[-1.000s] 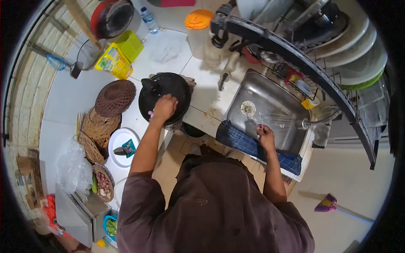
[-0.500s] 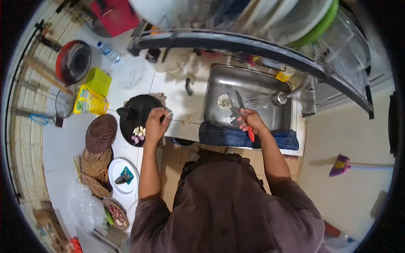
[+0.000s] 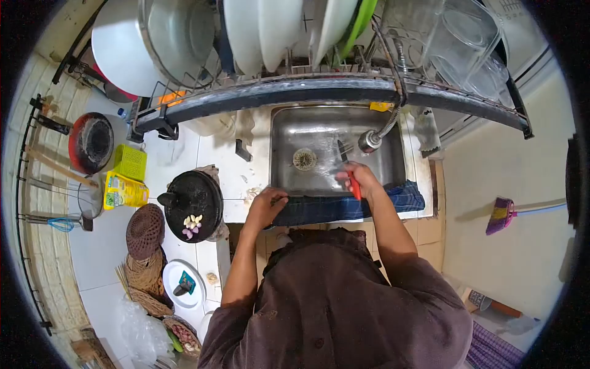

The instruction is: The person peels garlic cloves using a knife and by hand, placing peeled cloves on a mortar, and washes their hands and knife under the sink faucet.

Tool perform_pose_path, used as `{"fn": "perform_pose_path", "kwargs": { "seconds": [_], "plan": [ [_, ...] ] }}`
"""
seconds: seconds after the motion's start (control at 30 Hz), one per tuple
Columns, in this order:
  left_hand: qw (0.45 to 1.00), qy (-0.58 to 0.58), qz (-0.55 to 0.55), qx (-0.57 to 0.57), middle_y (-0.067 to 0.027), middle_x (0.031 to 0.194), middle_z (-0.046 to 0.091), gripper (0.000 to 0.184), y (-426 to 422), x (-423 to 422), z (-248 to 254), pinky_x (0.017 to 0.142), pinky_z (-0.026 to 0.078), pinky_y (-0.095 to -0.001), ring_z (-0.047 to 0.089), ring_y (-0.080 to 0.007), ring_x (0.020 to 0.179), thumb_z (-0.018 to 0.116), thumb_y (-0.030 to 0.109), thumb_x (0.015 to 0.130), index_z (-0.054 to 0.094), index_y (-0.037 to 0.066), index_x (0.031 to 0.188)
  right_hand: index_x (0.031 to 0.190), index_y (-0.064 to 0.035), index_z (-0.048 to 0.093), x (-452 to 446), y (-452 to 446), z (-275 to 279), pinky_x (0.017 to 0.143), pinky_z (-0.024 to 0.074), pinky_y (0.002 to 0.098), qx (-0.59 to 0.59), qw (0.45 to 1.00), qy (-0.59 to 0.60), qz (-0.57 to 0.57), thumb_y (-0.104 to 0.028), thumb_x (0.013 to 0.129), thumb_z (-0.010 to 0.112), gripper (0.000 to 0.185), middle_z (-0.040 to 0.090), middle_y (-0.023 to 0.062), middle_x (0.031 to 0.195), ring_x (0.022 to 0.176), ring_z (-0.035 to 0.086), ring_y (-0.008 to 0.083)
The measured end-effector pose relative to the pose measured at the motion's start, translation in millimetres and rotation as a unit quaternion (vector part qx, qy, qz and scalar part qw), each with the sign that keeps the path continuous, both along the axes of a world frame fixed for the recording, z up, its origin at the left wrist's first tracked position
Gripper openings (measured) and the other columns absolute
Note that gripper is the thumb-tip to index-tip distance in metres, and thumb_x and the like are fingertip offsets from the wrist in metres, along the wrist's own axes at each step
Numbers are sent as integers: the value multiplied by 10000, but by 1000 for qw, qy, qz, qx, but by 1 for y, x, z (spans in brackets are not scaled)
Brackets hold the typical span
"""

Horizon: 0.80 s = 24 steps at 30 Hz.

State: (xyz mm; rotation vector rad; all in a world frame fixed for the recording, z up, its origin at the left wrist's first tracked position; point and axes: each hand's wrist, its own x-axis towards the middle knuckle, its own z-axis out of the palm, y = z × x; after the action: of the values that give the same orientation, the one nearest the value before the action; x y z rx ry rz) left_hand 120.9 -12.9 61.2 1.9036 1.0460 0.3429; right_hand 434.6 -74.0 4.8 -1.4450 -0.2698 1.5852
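My right hand [image 3: 362, 179] is closed around the red handle of a knife [image 3: 354, 184]. The knife's dark blade points away from me over the metal sink [image 3: 319, 132], beside the faucet head [image 3: 370, 141]. My left hand [image 3: 265, 208] is at the counter's front edge, by the left end of a folded blue plaid cloth [image 3: 332, 209]. Its fingers are loosely bent and slightly apart, with nothing visible in them. To its left stands a black stone mortar [image 3: 206, 200] with a pestle [image 3: 168, 199], peeled garlic cloves [image 3: 193, 219] and shallots [image 3: 192, 232] on it.
A dish rack [image 3: 276, 89] with plates, bowls and glasses overhangs the sink. On the left counter are a white plate [image 3: 184, 300], a yellow pouch [image 3: 126, 192], a green basket [image 3: 130, 163] and woven items [image 3: 144, 273]. A pan [image 3: 92, 142] hangs on the wall.
My left hand has moved right, from beside the mortar to the cloth at the sink's front edge. My right hand still holds the knife over the sink. The view has shifted.
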Motion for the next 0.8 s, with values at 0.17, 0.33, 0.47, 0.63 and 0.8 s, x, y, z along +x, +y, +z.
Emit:
{"fn": "perform_pose_path", "kwargs": {
  "seconds": [0.17,0.33,0.47,0.63,0.8],
  "plan": [
    [998,-13,19,-58,-120,940,648,198,-6,29,-2,739,489,-319,625,-195,861,629,161,858,645,5,980,1144,-5,542,6,-30,18,621,493,416,48,807,-559,184,-188,814,571,379,639,196,830,707,618,336],
    [992,-15,-41,-120,-106,921,665,244,-3,76,-4,742,484,-300,624,-161,860,618,204,866,634,16,1020,1044,-12,582,22,-16,14,732,474,444,97,763,-597,228,-195,790,596,313,628,216,878,823,599,395],
    [987,-59,-69,-132,-98,917,665,266,-7,99,-22,765,481,-292,624,-162,865,620,222,863,624,20,1034,1088,-22,576,20,-33,72,626,506,370,74,882,-397,241,-137,836,547,279,644,144,861,696,630,265],
    [987,-78,-43,-130,-109,917,668,266,-19,98,-31,770,483,-302,630,-174,864,614,241,861,634,17,1003,1305,-11,428,15,-43,88,489,478,258,119,966,-148,177,-202,935,502,423,645,110,911,562,579,142],
    [989,-81,7,-123,-109,911,674,275,-23,72,-34,775,479,-298,634,-179,861,615,240,859,637,11,1009,1173,-78,553,1,-20,47,549,495,289,87,811,-491,306,-245,916,519,309,657,99,826,618,615,164]
  ]
}}
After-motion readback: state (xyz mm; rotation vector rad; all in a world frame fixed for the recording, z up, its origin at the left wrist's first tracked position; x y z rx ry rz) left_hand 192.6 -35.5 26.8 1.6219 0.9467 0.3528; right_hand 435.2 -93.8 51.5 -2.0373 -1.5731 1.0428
